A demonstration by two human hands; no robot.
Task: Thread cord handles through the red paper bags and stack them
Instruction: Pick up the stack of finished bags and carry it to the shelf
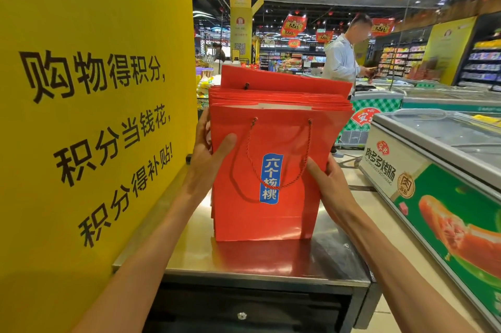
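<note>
Red bags: a thick stack of flat red paper bags (271, 159) stands upright on its bottom edge on the steel surface (244, 259), in front of me and just right of the yellow board.
Front bag: its face is toward me, with a blue label (271, 178) printed in white characters at the middle.
Cord handle: a red twisted cord (279, 159) is threaded through two holes near the front bag's top edge and hangs down in a loop over the label.
Bags behind: one bag (284, 80) at the back stands taller than the rest, with a hole visible near its top.
My left hand (208, 148): it grips the stack's left edge, thumb lying flat across the front bag, fingers wrapped round behind and out of sight.
My right hand (325, 172): it grips the stack's right edge lower down, thumb on the front face, fingers curled behind the bags.
Surface: polished metal with a dark drawer front (244, 311) below it.
Yellow board (95, 116): large, with black characters, touching the surface's left side.
Freezer chests (433, 170): glass-topped, to my right, with a sausage picture on the near one.
Person (344, 59): in a pale shirt, standing well beyond the bags by the freezers.
</note>
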